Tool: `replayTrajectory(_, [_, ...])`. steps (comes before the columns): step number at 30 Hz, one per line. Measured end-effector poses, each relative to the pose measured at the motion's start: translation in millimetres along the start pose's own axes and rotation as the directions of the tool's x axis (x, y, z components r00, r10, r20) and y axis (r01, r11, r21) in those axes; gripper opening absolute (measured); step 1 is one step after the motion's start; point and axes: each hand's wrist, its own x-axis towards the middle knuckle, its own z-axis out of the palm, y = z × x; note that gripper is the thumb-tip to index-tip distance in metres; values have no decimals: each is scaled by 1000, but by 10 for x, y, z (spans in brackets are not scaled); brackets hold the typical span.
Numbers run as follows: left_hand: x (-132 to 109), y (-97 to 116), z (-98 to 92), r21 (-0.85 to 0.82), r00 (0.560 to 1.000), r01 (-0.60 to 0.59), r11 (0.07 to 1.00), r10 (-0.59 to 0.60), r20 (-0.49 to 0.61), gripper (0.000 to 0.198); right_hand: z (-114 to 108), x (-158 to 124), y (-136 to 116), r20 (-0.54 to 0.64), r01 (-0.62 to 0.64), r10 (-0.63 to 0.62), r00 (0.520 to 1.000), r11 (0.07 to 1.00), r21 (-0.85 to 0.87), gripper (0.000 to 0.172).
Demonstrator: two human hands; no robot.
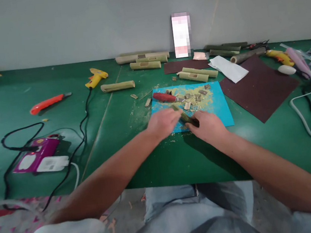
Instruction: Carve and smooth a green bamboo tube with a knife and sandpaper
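Observation:
My left hand (163, 122) and my right hand (207, 125) are both closed on one short green bamboo piece (184, 116), held low over the near edge of a blue mat (221, 105). The piece runs slanted between the two hands. Just beyond them on the mat lies a red-handled knife (166, 97) among sawdust and several small cut chips (195, 99).
Several bamboo tubes (145, 65) lie along the back of the green table (149, 158), with two yellow glue guns (96, 77), an orange cutter (47, 103), brown sandpaper sheets (259, 88), white paper (228, 69), a purple device (38, 155) and cables (83, 121).

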Motion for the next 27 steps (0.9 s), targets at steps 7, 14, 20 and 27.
replayTrajectory(7, [-2, 25, -16, -15, 1000, 10, 1000, -9, 25, 37, 5, 1, -1, -11, -4, 4, 1000, 1000, -2, 22])
replayTrajectory(14, [12, 59, -3, 24, 998, 55, 998, -54, -34, 37, 6, -5, 10, -15, -16, 15, 1000, 1000, -18, 22])
replayTrajectory(20, [12, 41, 11, 18, 997, 59, 998, -58, -53, 37, 6, -6, 15, -23, -17, 17, 1000, 999, -32, 22])
replayTrajectory(27, [12, 41, 14, 11, 998, 47, 999, -47, -51, 35, 12, 1, 9, -23, 1, -2, 1000, 1000, -12, 22])
